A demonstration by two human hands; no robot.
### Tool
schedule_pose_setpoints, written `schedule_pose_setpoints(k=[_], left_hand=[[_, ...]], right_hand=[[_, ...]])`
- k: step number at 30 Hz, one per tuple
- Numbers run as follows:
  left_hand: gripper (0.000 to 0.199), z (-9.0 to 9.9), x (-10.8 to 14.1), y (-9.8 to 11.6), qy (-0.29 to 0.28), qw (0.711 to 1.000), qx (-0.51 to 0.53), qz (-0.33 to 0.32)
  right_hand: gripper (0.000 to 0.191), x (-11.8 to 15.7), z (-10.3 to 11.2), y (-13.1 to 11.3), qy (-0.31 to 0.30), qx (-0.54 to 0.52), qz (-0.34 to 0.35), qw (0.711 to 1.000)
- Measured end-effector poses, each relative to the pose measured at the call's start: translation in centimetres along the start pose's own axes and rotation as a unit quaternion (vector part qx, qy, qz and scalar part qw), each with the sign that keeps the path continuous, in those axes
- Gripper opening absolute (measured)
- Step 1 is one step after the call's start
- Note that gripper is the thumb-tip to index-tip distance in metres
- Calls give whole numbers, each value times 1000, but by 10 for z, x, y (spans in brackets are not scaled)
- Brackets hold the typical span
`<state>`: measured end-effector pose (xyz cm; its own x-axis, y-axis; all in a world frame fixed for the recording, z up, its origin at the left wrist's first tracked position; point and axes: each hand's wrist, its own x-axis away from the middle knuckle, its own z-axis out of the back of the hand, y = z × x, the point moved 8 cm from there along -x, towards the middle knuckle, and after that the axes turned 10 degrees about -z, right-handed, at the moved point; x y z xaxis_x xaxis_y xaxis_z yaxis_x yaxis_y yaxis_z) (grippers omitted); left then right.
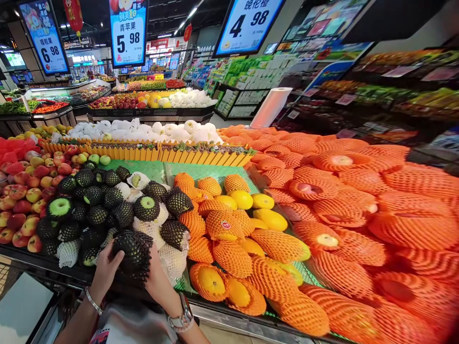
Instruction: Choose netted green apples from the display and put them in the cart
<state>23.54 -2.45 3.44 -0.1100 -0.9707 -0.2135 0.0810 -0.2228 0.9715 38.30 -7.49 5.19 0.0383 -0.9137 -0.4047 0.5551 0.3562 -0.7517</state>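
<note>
Between my two hands is a fruit in black foam netting (132,255), held low over the front of the display. My left hand (107,265) grips its left side, the thumb on the netting. On its right side is my right hand (156,272), its fingers mostly hidden behind the fruit. Around it lie green apples (60,207) in black netting and several fruits in white netting (148,231). Mangoes in orange netting (229,258) lie just to the right.
Red apples (21,206) fill the left side. Large fruits in orange netting (412,215) cover the right. A yellow fence (208,155) runs behind the mangoes, and a plastic bag roll (270,107) stands beyond. Price screens (128,36) hang above.
</note>
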Motion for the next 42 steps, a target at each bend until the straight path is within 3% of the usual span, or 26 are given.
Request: schedule_pose_setpoints(k=[6, 12, 18, 23, 29, 35, 38, 42], left_hand=[[49, 7, 1, -4, 30, 1000, 5, -1], [66, -1, 4, -4, -10, 997, 67, 41], [74, 20, 8, -14, 113, 975, 173, 88], [76, 20, 12, -17, 127, 970, 177, 105], [73, 13, 19, -30, 145, 951, 212, 170], [80, 26, 16, -31, 215, 950, 183, 135], [85, 23, 15, -25, 198, 951, 195, 134], [80, 17, 14, -20, 136, 966, 184, 123]], right_hand=[[69, 0, -16, -2, -46, 48, 36, 997], [78, 4, -12, -5, -20, 37, 12, 999], [67, 2, -7, -14, -26, -28, -55, 998], [57, -4, -7, -8, -19, -88, -62, 994], [68, -8, -22, -3, -53, -91, -53, 993], [41, -9, -20, 17, -40, -119, -121, 985], [29, -7, -17, 25, -15, -146, -139, 979], [40, -7, -20, 29, 2, -121, -166, 979]])
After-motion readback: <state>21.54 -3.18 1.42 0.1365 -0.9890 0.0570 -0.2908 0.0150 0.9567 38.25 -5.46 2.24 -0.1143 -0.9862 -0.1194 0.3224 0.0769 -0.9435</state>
